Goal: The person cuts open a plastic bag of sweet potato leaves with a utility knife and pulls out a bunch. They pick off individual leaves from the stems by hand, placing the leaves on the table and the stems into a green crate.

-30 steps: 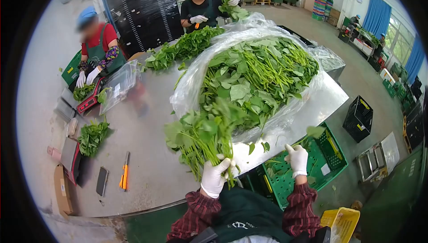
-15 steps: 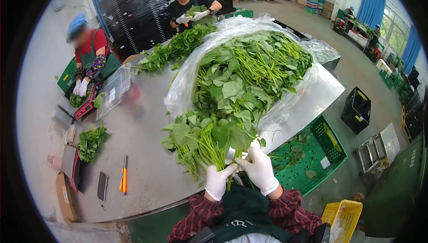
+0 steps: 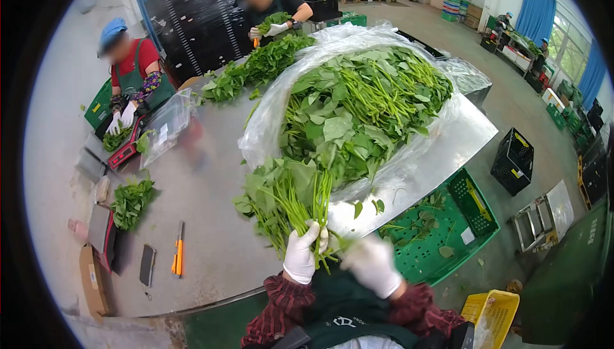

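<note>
My left hand (image 3: 302, 254), in a white glove, is closed around the stems of a bunch of leafy greens (image 3: 288, 198), whose leaves point away from me onto the table. My right hand (image 3: 372, 266), also gloved, is just right of the bunch and apart from it. Motion smears its fingers, and a faint green streak shows at their tips. Beyond the bunch lies a large heap of leafy greens (image 3: 364, 99) in an open clear plastic bag (image 3: 256, 134).
The metal table (image 3: 211, 221) bears an orange utility knife (image 3: 178, 256), a phone (image 3: 147, 266), and a small pile of greens (image 3: 132, 203). A green crate (image 3: 422, 262) with scraps stands at right, near a yellow basket (image 3: 505, 310). Two co-workers (image 3: 137, 67) handle greens across the table.
My right hand has come away from the bunch and moved slightly down, now blurred. My left hand still grips the stems, a little further left and higher. A co-worker's hand has lifted slightly.
</note>
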